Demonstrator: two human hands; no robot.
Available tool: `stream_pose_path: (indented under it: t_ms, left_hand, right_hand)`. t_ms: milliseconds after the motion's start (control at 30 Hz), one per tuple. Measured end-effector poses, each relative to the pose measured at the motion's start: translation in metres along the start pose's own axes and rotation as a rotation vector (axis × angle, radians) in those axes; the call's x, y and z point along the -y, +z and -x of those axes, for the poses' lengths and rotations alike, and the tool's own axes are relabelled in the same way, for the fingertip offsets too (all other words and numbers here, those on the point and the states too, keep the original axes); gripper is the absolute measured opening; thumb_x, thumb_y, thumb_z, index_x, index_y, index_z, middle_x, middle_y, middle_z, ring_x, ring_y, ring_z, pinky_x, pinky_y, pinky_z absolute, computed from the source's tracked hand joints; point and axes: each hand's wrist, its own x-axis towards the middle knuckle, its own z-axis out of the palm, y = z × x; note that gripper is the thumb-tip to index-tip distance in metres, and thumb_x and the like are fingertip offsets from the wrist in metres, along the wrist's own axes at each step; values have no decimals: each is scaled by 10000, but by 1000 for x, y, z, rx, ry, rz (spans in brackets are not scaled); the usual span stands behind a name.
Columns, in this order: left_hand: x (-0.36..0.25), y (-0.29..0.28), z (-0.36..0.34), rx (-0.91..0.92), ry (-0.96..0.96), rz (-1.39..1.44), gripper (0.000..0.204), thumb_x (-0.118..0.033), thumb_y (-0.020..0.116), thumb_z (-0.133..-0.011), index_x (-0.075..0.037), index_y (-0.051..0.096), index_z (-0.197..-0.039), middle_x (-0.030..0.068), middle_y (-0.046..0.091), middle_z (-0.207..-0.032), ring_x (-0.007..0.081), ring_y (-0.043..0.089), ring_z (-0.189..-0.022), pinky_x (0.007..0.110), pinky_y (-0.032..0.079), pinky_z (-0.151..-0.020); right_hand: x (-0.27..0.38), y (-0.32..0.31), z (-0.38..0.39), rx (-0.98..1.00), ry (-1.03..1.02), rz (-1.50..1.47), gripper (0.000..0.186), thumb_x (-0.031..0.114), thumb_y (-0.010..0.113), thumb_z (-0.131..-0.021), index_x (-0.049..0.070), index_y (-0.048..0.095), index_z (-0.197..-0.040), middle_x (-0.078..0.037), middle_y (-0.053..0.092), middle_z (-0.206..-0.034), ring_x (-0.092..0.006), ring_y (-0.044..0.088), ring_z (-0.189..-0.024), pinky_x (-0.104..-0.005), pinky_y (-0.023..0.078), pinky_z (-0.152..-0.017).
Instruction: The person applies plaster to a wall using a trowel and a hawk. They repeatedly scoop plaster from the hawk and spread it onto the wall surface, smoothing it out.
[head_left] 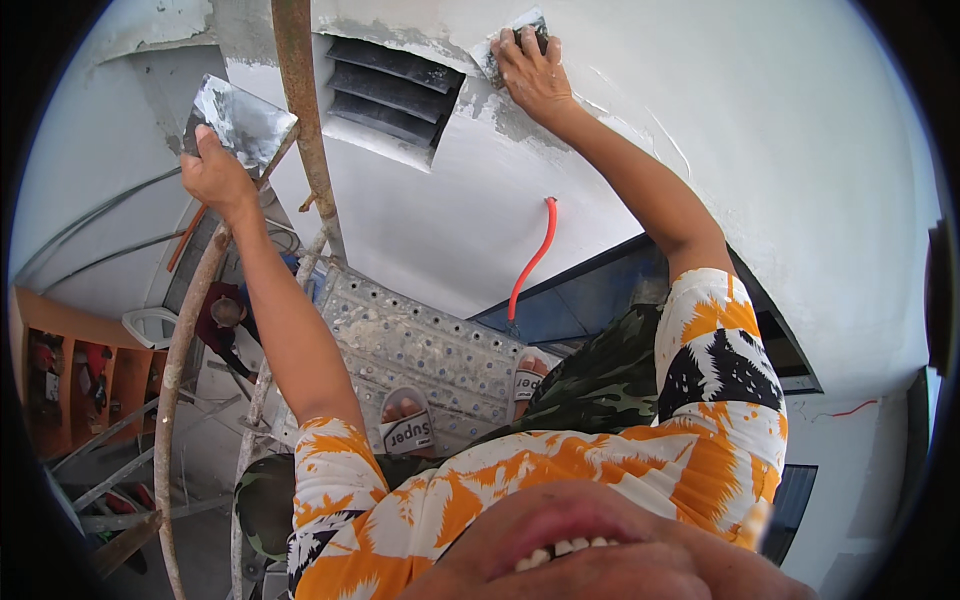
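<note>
My left hand is raised at the left and closed on the near edge of a flat plaster hawk, a metal plate smeared with white plaster. At the top, my right hand reaches up, its fingers wrapped over a dark-handled trowel whose blade lies against the white wall. The fingers hide part of the tool. Just left of the trowel is a dark louvred vent in a square opening, with grey, patchy plaster around its edges.
Under my sandalled feet is a perforated metal scaffold platform. A rusty upright pole stands between my left hand and the vent, with more poles at left. Red conduit sticks out of the wall. Far below are a person and orange shelving.
</note>
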Motion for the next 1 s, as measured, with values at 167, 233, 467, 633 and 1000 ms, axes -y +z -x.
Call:
stream_pose_path:
  t_ms: [167, 233, 467, 633, 1000]
  left_hand:
    - [-2, 0, 1, 40, -84, 97, 339, -238, 635, -956, 56, 642, -787, 42, 614, -687, 148, 515, -617, 355, 425, -584]
    - [-3, 1, 1, 33, -101, 125, 334, -231, 638, -953, 57, 640, -784, 26, 607, -692, 133, 505, -616, 339, 414, -570]
    - [-7, 4, 2, -39, -132, 146, 382, -233, 649, -955, 35, 549, -702, -9, 480, -634, 109, 394, -584, 329, 336, -524]
    - [-4, 5, 4, -3, -57, -7, 373, -249, 633, -972, 67, 602, -778, 41, 566, -683, 158, 474, -620, 356, 403, -579]
    - [-1, 0, 6, 84, 89, -72, 361, -233, 594, -992, 117, 669, -1040, 202, 707, -965, 266, 655, -848, 396, 521, -767]
  right_hand:
    - [-62, -4, 151, 93, 202, -34, 572, 125, 597, -879, 249, 538, -1435, -10, 478, -1470, -260, 449, -1298, -510, 342, -975]
    - [-83, -9, 213, 124, 272, -44, 566, 116, 585, -891, 274, 529, -1432, -35, 459, -1490, -272, 464, -1303, -553, 361, -965]
    - [-87, -42, 335, 61, 511, -31, 598, 51, 620, -816, 302, 600, -1358, -21, 554, -1405, -246, 510, -1251, -482, 364, -948]
    - [-33, -42, 190, 35, 279, -325, 501, 51, 621, -811, 221, 657, -1281, -24, 595, -1353, -254, 535, -1220, -474, 378, -934]
    - [-4, -4, -3, -43, -8, 48, 327, 240, 601, -918, 92, 699, -1192, -121, 566, -1298, -323, 458, -1287, -477, 409, -975]
